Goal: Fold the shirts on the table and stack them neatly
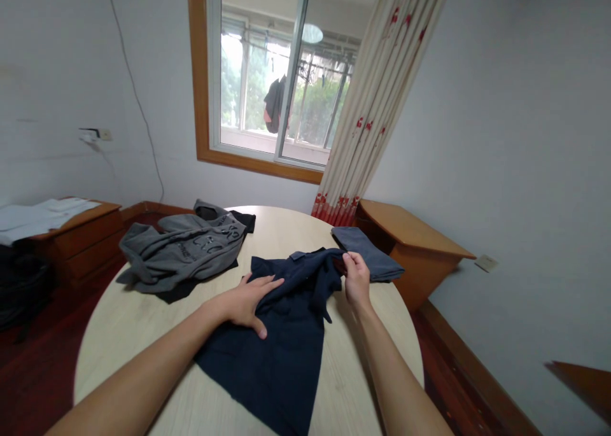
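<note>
A dark navy garment, perhaps a shirt [281, 359], lies spread on the round pale table [353, 353], its lower end toward me. My left hand [248, 299] rests on its left side with the fingers spread flat. At the upper right, my right hand [356, 275] pinches an edge of the navy cloth and holds it slightly raised. The cloth between the two hands is rumpled. Just beyond my right hand sits a folded grey-blue garment [375, 254].
A grey printed sweatshirt [191, 245] lies loosely heaped at the table's left, over some black cloth [179, 291]. Wooden cabinets stand left [90, 239] and right [415, 232] of the table. A curtain [377, 105] hangs beside the window behind it.
</note>
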`<state>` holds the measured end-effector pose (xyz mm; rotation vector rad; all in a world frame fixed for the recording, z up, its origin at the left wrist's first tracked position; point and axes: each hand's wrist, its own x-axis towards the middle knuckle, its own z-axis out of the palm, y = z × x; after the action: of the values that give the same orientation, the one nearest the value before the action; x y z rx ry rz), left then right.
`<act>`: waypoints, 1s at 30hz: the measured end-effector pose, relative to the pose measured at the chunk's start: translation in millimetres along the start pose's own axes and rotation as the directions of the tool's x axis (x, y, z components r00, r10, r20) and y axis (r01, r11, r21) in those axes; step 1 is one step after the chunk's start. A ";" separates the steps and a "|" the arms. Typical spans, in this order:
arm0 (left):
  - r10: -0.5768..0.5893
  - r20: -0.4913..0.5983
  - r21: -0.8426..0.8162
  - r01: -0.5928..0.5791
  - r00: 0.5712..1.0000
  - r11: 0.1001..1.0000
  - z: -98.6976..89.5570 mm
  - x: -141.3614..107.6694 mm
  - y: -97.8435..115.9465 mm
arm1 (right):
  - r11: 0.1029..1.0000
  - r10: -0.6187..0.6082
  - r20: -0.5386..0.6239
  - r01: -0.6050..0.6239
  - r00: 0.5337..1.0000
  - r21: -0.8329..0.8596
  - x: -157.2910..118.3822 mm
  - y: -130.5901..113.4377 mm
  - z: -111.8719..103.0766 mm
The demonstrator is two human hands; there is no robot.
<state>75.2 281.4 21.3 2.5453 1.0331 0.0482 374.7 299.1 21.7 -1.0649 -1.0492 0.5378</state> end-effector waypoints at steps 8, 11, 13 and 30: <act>0.186 -0.389 0.351 -0.042 0.902 0.936 14.0 8.3 35.2 | 0.910 -0.130 0.137 0.173 0.982 -0.378 19.3 46.7 -22.7; 0.312 -0.300 0.330 -0.209 0.901 0.921 24.1 10.8 51.0 | 0.858 -0.143 0.336 0.286 0.931 -0.427 18.1 55.7 -24.8; 0.331 -0.264 0.264 -0.262 0.906 0.928 30.3 12.9 54.9 | 0.846 -0.094 0.438 0.303 0.894 -0.438 16.2 57.7 -24.7; 0.404 -0.586 0.231 -0.333 0.702 0.914 3.5 5.1 51.4 | 0.896 -0.059 0.239 0.157 0.969 -0.416 17.7 27.6 -31.6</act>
<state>113.6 250.1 36.4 2.8642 0.6997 1.0482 413.7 310.8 1.5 -1.3462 -1.4625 0.3410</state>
